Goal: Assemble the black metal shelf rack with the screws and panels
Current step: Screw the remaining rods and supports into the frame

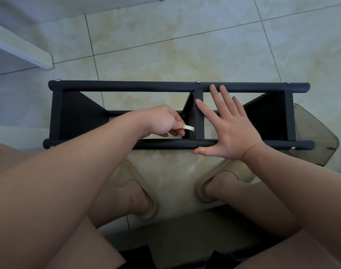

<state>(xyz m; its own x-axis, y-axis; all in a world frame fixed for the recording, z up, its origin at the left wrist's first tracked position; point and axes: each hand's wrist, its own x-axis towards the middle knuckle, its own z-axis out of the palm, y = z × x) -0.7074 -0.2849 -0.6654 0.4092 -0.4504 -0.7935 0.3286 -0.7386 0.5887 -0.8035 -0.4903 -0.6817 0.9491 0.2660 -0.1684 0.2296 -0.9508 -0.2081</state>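
The black metal shelf rack (pixel 127 86) stands on the tiled floor, seen from above, with two long round tubes, three cross bars and black panels between them. Silver screw heads (pixel 197 81) show on the tubes. My left hand (pixel 163 123) reaches inside the frame and pinches a small pale flat tool (pixel 246 128) against the middle panel (pixel 189 113), near a screw. My right hand (pixel 229 123) lies flat with spread fingers over the middle cross bar, its thumb on the near tube.
My two feet in beige slippers (pixel 138 191) stand just in front of the rack. A translucent grey container (pixel 320 144) sits at the rack's right end. A white furniture leg (pixel 20 49) stands at the far left.
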